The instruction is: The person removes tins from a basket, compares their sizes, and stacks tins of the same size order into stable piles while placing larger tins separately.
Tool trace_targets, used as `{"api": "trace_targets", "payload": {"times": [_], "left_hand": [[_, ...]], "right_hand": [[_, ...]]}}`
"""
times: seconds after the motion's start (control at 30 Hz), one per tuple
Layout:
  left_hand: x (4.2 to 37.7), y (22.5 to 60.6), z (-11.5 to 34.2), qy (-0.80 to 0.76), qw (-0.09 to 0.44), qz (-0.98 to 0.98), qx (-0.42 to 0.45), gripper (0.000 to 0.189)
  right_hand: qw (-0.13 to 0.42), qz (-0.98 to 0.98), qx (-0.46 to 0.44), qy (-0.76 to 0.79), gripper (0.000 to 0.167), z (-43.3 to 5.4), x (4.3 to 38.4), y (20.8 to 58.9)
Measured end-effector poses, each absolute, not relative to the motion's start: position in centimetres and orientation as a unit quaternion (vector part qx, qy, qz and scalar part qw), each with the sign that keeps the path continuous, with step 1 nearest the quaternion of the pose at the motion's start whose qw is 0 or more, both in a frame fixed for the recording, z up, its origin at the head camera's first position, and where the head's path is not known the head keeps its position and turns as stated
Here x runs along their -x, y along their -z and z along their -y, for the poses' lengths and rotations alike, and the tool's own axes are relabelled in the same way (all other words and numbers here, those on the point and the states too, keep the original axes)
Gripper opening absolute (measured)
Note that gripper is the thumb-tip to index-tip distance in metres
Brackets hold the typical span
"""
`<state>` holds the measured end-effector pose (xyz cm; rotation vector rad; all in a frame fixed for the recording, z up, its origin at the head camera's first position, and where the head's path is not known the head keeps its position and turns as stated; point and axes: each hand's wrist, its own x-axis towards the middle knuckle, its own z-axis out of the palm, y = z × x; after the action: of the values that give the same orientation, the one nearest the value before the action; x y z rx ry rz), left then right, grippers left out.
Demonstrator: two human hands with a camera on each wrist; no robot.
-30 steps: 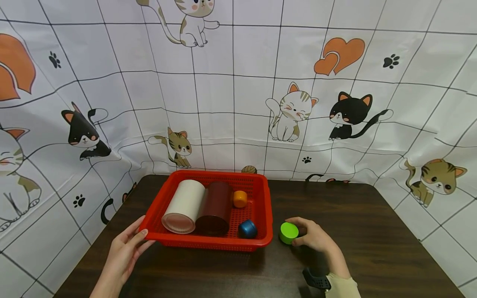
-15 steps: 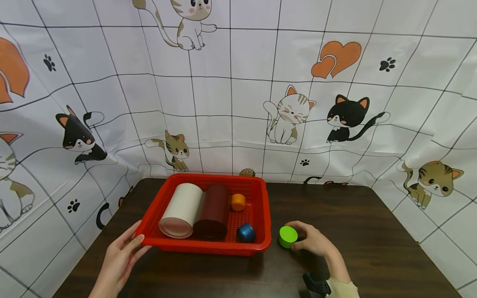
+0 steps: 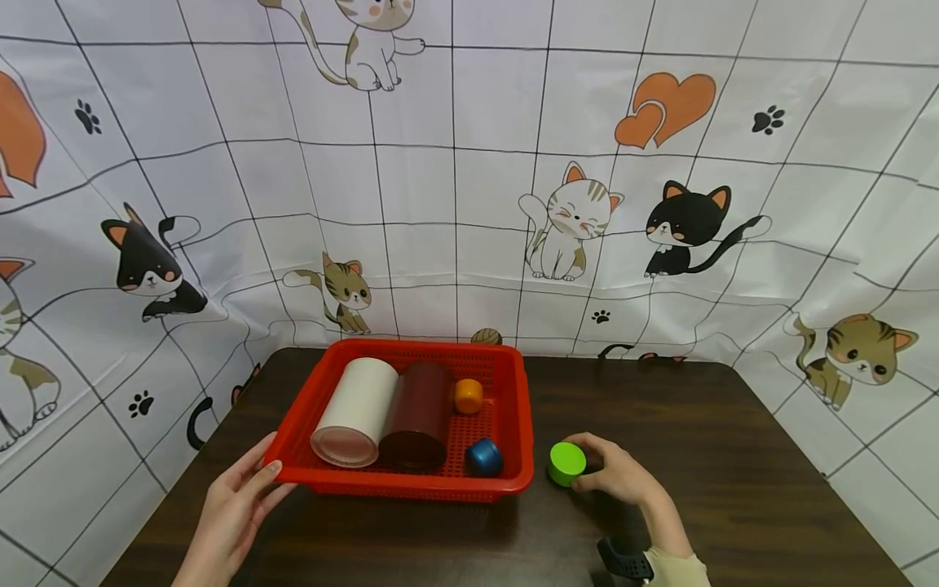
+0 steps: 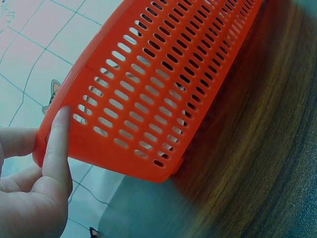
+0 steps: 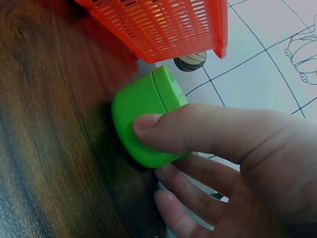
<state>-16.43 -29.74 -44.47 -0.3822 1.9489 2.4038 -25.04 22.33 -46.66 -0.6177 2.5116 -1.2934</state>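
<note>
Left hand [image 3: 233,501]: thumb and fingers pinching the corner rim of the red basket [image 3: 396,488].
Right hand [image 3: 622,474]: grasping the green tub [image 3: 567,465] — it sits between thumb and fingers.
Basket contents: white can [image 3: 357,412], brown can [image 3: 418,412], orange cup [image 3: 469,396], blue cup [image 3: 484,458], between both hands' fingers.
Change: almost none this past second — same grips, so work seems paused.

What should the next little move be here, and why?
Perhaps lift the green container toward the red basket: the right grip pinches it beside the basket, the left grip holds the basket, and a blue object lies inside.
</note>
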Motion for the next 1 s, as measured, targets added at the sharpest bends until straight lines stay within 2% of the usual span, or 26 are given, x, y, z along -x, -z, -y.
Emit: {"api": "trace_targets", "payload": {"times": [0.17,0.33,0.47,1.0], "left_hand": [[16.5,44.4,29.7,-0.773,0.008,-0.623,0.119,0.074],[16.5,44.4,29.7,-0.774,0.008,-0.623,0.116,0.075],[16.5,44.4,29.7,-0.774,0.009,-0.622,0.119,0.075],[16.4,44.6,29.7,-0.778,0.004,-0.619,0.108,0.074]], "right_hand": [[0.121,-0.866,0.207,0.439,0.064,-22.4,25.2,46.6],[0.143,-0.860,0.195,0.450,0.081,-22.5,25.1,46.0],[0.152,-0.867,0.178,0.441,0.087,-22.5,25.0,45.2],[0.101,-0.903,0.187,0.374,0.076,-21.8,26.9,40.0]]}}
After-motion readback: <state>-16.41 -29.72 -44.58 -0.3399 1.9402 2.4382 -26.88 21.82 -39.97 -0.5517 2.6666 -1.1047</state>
